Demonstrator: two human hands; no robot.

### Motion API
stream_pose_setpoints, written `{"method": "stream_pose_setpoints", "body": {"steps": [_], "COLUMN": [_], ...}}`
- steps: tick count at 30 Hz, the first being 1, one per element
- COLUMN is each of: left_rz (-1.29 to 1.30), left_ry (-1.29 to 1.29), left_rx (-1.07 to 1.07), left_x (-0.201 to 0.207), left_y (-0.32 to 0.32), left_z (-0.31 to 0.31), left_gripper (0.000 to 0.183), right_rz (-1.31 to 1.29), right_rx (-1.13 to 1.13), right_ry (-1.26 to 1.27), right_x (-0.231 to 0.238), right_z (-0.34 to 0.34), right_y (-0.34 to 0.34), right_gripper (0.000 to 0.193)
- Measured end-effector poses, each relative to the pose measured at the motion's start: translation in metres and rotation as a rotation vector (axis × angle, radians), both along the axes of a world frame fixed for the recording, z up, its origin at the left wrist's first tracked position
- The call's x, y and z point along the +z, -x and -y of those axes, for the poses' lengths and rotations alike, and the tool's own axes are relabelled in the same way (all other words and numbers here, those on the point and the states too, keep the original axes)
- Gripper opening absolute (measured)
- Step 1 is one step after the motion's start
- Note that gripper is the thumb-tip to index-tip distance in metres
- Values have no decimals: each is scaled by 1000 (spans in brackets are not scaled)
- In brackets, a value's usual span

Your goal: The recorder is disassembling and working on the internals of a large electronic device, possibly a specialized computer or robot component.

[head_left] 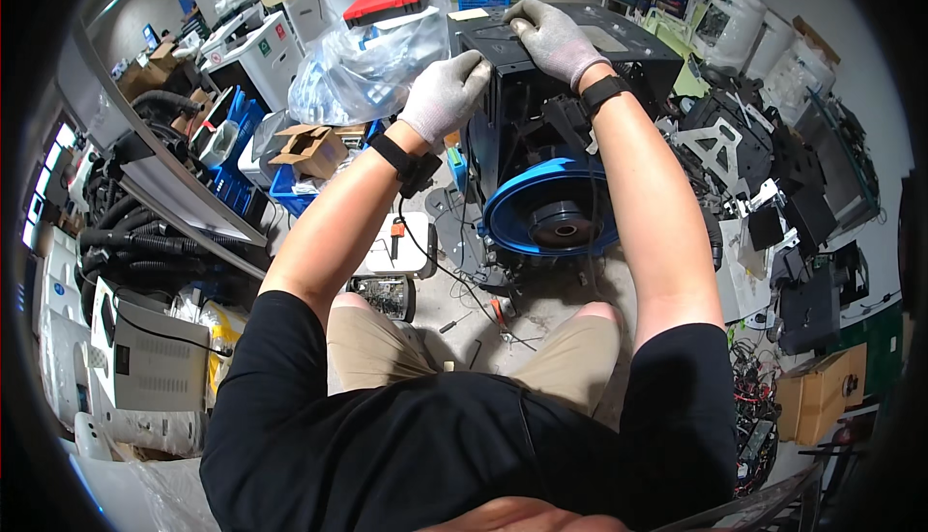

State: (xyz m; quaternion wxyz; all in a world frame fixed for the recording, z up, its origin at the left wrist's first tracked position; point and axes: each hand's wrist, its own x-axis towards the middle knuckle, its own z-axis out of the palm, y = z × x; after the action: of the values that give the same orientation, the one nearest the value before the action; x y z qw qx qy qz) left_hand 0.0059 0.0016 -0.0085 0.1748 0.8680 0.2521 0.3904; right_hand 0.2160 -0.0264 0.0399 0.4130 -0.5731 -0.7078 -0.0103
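Observation:
A large black metal machine housing stands in front of me, its near side opened up and showing black inner parts. Low on that side sits a big blue-rimmed wheel with a dark round hub. My left hand, in a pale work glove, is closed at the housing's near left top corner. On the top panel rests my right hand, gloved too, with its fingers curled together. Whatever may be in those fingers is too small to make out. A dark cable hangs down by my left wrist.
Between my knees and the machine lie a screwdriver, red-handled pliers and a white box lid. To the left are a plastic-bagged bundle, a red case and a small carton. Scrap parts crowd the right.

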Motion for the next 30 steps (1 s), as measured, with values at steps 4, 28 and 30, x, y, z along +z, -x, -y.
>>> {"method": "stream_pose_setpoints", "body": {"steps": [4, 28, 30], "left_rz": [8, 43, 46], "left_ry": [-260, 13, -4], "left_rx": [-15, 20, -13], "left_x": [-7, -5, -8], "left_y": [2, -1, -1], "left_z": [1, 0, -2], "left_gripper": [32, 31, 31], "right_rz": [22, 3, 26], "right_rx": [-13, -1, -10], "right_ry": [-5, -9, -11], "right_x": [0, -1, -1], "right_z": [1, -1, -1], "right_y": [-1, -1, -2], "right_gripper": [23, 23, 23]}}
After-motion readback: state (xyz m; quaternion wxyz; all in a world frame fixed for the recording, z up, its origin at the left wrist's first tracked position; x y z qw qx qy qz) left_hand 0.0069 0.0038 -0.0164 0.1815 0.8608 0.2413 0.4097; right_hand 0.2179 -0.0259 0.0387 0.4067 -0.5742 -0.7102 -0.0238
